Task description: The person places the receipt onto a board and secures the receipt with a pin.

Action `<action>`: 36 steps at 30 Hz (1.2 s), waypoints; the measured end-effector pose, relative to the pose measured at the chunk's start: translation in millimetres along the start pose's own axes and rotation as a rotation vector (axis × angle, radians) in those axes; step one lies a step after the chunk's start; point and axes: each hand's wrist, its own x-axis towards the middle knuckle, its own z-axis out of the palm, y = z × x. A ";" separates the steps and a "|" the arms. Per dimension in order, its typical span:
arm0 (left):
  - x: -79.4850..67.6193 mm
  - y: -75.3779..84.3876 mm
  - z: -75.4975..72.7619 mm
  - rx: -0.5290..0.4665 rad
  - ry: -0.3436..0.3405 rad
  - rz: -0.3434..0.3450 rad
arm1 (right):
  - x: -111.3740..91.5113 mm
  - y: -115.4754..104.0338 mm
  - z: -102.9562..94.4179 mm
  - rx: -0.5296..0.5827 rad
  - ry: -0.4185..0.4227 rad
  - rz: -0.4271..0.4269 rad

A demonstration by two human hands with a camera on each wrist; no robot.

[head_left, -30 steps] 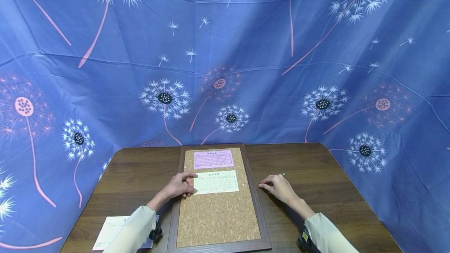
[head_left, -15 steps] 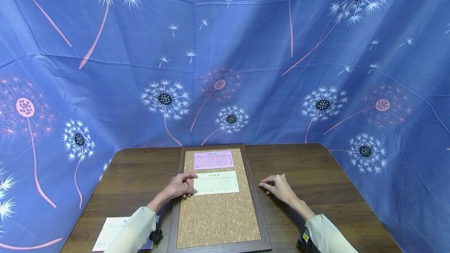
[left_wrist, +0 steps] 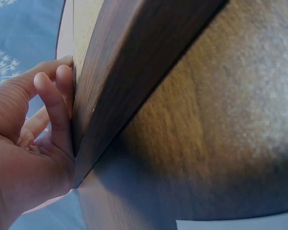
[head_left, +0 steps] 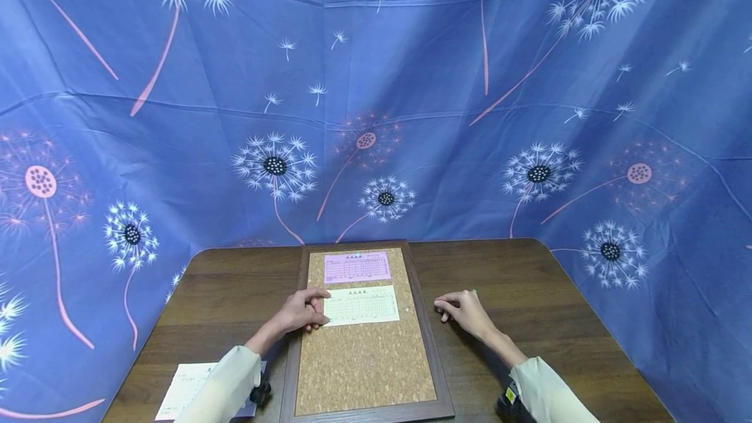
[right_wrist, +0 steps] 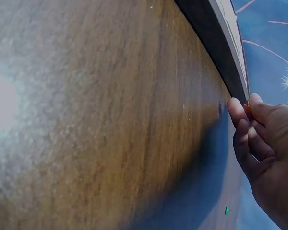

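A blue cloth (head_left: 264,51) printed with dandelions fills the upper frame, and below it I see a dark wooden surface (head_left: 223,292). A corkboard (head_left: 358,371) lies at the lower centre, with a pink slip (head_left: 357,267) near its top and a pale green slip (head_left: 367,305) just below. My left hand (head_left: 296,310) rests finger and thumb, spread apart, on the pale green slip's left corners. My right hand (head_left: 468,316), at centre right beside the frame, has thumb and finger together, clamped on a small orange piece (right_wrist: 246,111), perhaps a pin. A green piece (right_wrist: 227,211) lies on the surface nearby; more papers (head_left: 187,387) sit at lower left.

I read the step in hand as holding the pale green slip in place for fixing. The next move, I judge, calls for a steady left hand while the right carries the orange piece to the slip's edge.
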 end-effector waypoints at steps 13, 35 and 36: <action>-0.2 1.3 0.2 0.001 -0.004 -0.015 | 20.6 -11.3 15.1 -0.039 0.118 -0.150; -0.8 -1.9 0.3 -0.020 -0.004 -0.004 | 87.7 -71.3 78.0 -0.097 -0.028 -0.196; -1.1 -1.9 0.0 -0.012 -0.001 -0.003 | 91.2 -74.6 83.8 -0.106 -0.036 -0.206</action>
